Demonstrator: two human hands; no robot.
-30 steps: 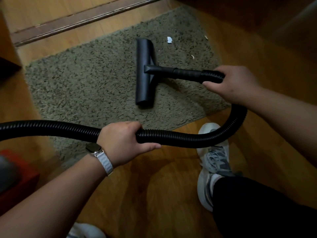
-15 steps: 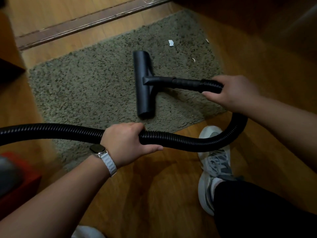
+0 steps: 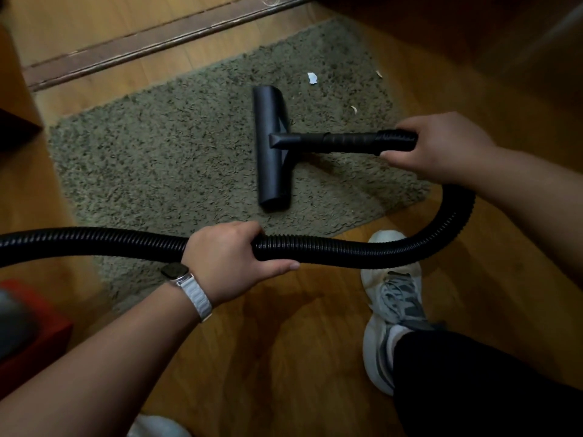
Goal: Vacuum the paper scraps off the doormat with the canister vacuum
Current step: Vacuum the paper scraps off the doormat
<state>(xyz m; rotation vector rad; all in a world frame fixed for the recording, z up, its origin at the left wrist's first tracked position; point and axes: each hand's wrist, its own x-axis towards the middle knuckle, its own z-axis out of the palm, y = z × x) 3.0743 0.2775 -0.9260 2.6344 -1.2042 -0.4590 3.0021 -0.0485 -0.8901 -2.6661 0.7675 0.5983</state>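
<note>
Black ribbed hose (image 3: 315, 250) gripped in my left hand (image 3: 230, 257), its wand end in my right hand (image 3: 441, 146), the nozzle (image 3: 273, 152) rests mid-doormat (image 3: 157, 159), which seems clean leftward, while paper scraps (image 3: 312, 78) lie unvacuumed at the far right.

A wooden floor (image 3: 299, 342) of warm orange-brown planks fills the view, with a faint sheen in its near part. A darker brown threshold strip (image 3: 151, 45) runs slantwise across the far left. The light is dim: the far right corner (image 3: 473, 33) lies in shadow, and a dark furniture edge (image 3: 15, 130) juts in at the left.
</note>
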